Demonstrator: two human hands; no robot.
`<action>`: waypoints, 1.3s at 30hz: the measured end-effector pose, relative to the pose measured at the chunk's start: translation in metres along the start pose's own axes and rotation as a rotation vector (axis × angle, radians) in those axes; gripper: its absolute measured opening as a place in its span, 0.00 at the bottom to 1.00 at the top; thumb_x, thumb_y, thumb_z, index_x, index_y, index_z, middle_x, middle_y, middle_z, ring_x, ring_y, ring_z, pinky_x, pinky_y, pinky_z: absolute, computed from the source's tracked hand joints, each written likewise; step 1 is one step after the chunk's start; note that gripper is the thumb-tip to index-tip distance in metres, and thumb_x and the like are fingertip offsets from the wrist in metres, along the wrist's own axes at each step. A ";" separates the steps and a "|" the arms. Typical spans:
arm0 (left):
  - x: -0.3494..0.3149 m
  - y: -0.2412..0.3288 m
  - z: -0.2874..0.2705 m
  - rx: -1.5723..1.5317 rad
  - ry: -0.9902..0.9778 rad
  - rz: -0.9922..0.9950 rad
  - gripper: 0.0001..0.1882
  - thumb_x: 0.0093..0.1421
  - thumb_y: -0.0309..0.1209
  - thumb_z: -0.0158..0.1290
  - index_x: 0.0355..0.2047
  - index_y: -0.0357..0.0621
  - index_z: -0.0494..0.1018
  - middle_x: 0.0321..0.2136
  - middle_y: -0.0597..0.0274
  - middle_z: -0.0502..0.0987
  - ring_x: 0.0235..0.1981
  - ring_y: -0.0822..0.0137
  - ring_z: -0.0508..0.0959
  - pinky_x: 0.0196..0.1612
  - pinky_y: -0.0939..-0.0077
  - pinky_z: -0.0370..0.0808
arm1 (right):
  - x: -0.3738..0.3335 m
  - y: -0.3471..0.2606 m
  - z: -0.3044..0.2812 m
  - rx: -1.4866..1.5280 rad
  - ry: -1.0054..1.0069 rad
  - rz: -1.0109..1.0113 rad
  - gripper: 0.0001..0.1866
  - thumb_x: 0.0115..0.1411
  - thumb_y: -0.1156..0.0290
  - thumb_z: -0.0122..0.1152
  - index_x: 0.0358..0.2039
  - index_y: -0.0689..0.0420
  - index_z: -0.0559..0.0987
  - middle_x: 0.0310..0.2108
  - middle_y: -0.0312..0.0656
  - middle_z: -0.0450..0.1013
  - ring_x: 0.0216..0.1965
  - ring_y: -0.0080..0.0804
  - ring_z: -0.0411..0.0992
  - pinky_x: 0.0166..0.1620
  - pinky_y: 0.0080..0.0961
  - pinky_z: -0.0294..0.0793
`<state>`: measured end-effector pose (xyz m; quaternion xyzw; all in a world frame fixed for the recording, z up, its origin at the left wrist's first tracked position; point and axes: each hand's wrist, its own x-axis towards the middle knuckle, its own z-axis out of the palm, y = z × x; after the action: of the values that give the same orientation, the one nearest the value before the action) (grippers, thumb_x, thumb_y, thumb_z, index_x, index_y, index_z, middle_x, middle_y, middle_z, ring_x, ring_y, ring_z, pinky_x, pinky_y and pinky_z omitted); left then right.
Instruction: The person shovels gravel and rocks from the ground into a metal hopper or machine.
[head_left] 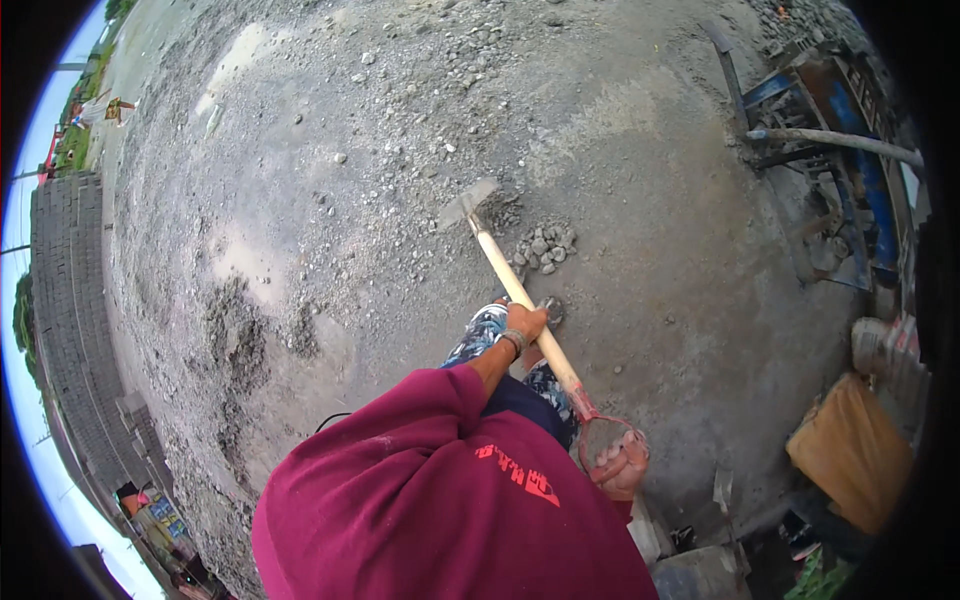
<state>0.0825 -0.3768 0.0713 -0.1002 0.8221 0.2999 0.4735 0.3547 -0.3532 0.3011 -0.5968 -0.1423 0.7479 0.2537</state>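
A shovel (pixel 510 275) with a pale wooden shaft and a red handle loop slants across the middle of the view. Around its shaft, about halfway along, my left hand (pixel 527 320) is closed, a band on that wrist. My right hand (pixel 622 465) grips the loop at the near end. At the far end the flat grey blade (pixel 467 204) is at the gravelly ground, its edge toward the upper left. Right of the blade lies a small heap of grey stones (pixel 547 246), close to the shaft but apart from my hands.
Rough grey gravel (pixel 390 150) spreads ahead, with wet patches at left. A blue, rusty metal machine (pixel 850 170) with a projecting pole (pixel 835 140) stands at right. Below it are a tan sack-like object (pixel 855 450) and clutter. Stacked grey blocks (pixel 75 290) form a wall at far left.
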 end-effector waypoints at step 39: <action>0.104 0.025 -0.149 -0.293 -0.296 -0.148 0.12 0.55 0.27 0.53 0.35 0.31 0.67 0.22 0.49 0.74 0.20 0.54 0.77 0.27 0.62 0.78 | -0.068 0.106 0.177 -0.135 0.426 -0.078 0.08 0.56 0.71 0.63 0.24 0.57 0.73 0.12 0.36 0.67 0.10 0.24 0.65 0.15 0.22 0.64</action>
<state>-0.0910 -0.4324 0.0493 -0.1826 0.6817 0.3919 0.5902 0.1726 -0.4629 0.3461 -0.7510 -0.1582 0.5832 0.2662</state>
